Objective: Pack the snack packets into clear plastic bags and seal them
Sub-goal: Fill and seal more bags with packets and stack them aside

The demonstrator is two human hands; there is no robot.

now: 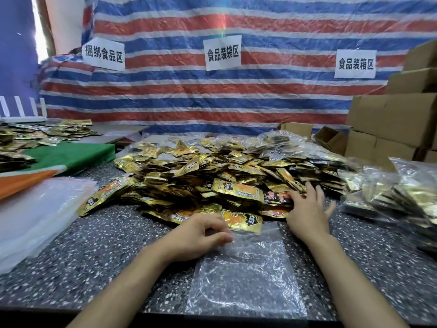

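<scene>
Standing by the speckled surface (94, 256), I can see the left hand (201, 235) with its grip curled tight, pinching the mouth of a clear bag (246, 280) that lies flat at the near edge. A gold packet (244, 222) sits right at that mouth, touching the bag. The right hand (307, 214) has a wide-open grip, fingers spread flat on the near side of the big pile of packets (212, 176), holding nothing. Stack of empty bags (35, 214) on the left, filled bags (402, 192) on the right, cardboard boxes (390, 121) far right.
</scene>
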